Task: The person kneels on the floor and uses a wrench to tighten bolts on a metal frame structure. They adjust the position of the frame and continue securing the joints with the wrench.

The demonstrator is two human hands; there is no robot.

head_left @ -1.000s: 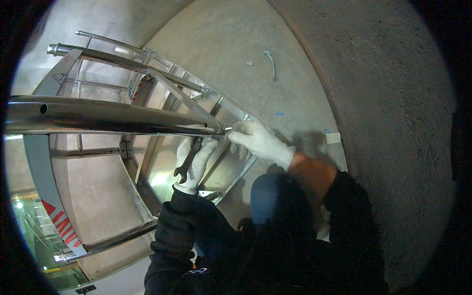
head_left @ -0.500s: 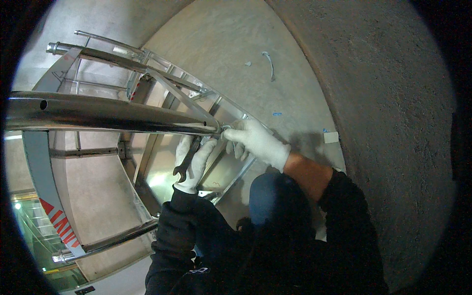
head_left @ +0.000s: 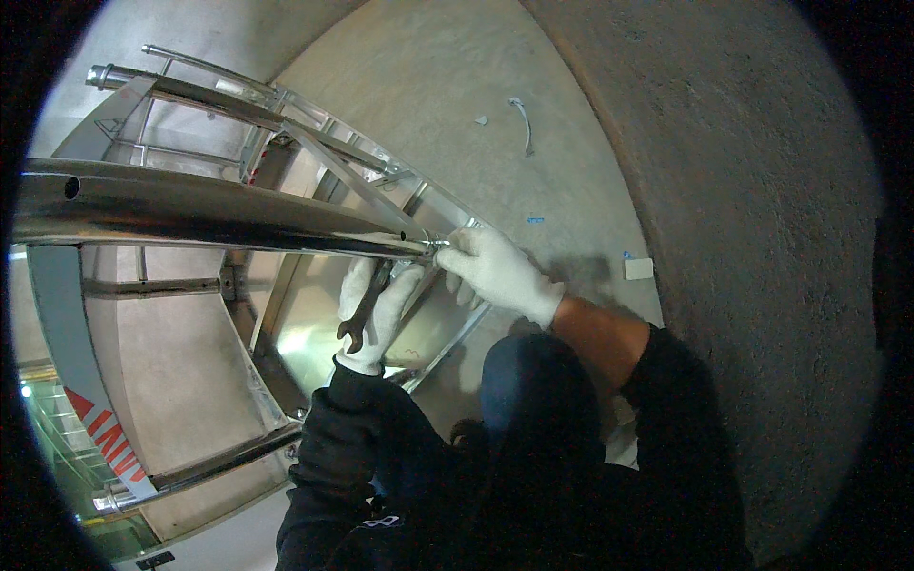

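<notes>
My left hand (head_left: 387, 315), in a white work glove, is closed around a dark open-end wrench (head_left: 357, 322). The wrench's free jaw points down toward my wrist, and its other end is hidden under the thick shiny metal tube (head_left: 238, 211). At the tube's right end, my gloved right hand (head_left: 505, 274) has its fingers curled and pinched at a small metal fastener (head_left: 437, 245). Whether that fastener is a bolt or a nut is too small to tell. Both hands are close together at this tube end.
A metal frame with a thinner tube (head_left: 205, 98), flat panels (head_left: 186, 366) and a grey curved plate with red marks (head_left: 65, 314) stands to the left. A rough dark wall (head_left: 752, 238) rises at the right. On the floor lie a strip (head_left: 524, 128) and a pale block (head_left: 639, 268).
The large tube and the frame sit slightly higher and further left in view. My right fingers have shifted slightly at the fastener; my left hand keeps its hold on the wrench.
</notes>
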